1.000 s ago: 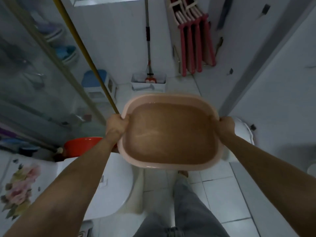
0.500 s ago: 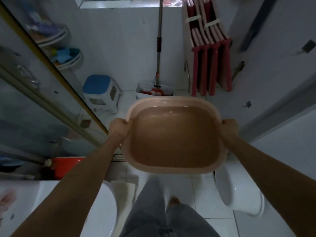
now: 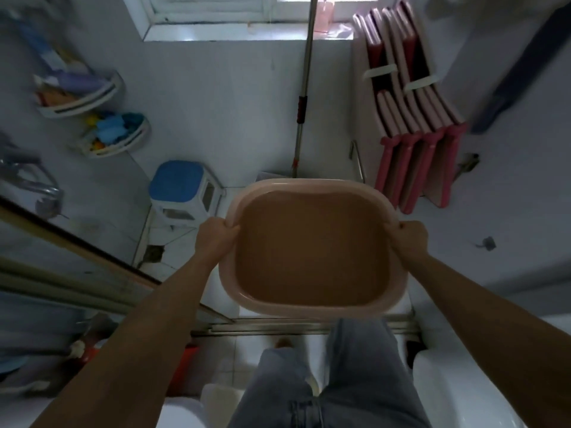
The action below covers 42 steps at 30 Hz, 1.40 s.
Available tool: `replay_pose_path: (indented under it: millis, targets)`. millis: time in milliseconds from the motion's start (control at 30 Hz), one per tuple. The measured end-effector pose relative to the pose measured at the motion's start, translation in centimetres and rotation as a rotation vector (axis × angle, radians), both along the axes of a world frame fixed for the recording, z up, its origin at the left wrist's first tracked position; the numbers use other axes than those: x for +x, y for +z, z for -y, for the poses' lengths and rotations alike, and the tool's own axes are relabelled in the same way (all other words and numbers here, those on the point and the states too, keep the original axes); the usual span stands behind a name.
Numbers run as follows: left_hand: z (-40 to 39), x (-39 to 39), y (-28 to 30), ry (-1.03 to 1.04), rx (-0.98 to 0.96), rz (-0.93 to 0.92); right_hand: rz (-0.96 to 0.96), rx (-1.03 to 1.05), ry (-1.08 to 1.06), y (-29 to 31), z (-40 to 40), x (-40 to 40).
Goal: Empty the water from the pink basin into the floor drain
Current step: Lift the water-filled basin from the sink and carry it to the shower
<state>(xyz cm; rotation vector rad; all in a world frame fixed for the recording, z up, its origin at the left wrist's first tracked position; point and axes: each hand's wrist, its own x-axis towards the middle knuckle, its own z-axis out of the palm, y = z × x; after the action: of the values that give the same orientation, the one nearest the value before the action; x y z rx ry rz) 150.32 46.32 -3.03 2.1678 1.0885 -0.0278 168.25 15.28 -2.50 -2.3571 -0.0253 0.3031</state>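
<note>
I hold the pink basin (image 3: 309, 188) level at waist height, and water fills it almost to the rim. My left hand (image 3: 214, 237) grips its left rim and my right hand (image 3: 412, 239) grips its right rim. A dark square floor drain (image 3: 153, 253) lies in the tiled shower floor, down and to the left of the basin, beyond the metal door track (image 3: 309, 327).
A blue-topped stool (image 3: 177, 183) stands by the back wall. A mop (image 3: 301, 112) leans at the wall behind the basin. Red folded panels (image 3: 414, 143) stand at the right. The glass shower door (image 3: 46, 242) runs along the left. A red basin (image 3: 182, 369) and white fixtures sit near my legs.
I have walked forward with the basin towards the shower threshold. The floor drain has come into view at the left. Both hands keep the same grip.
</note>
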Motion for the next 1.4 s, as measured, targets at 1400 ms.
replay_pose_path:
  millis: [1400]
  targets:
    - [-24.0,0.8,-5.8,1.207,-0.240,-0.293,-0.211,-0.230,1.036,-7.2,-62.1,16.3]
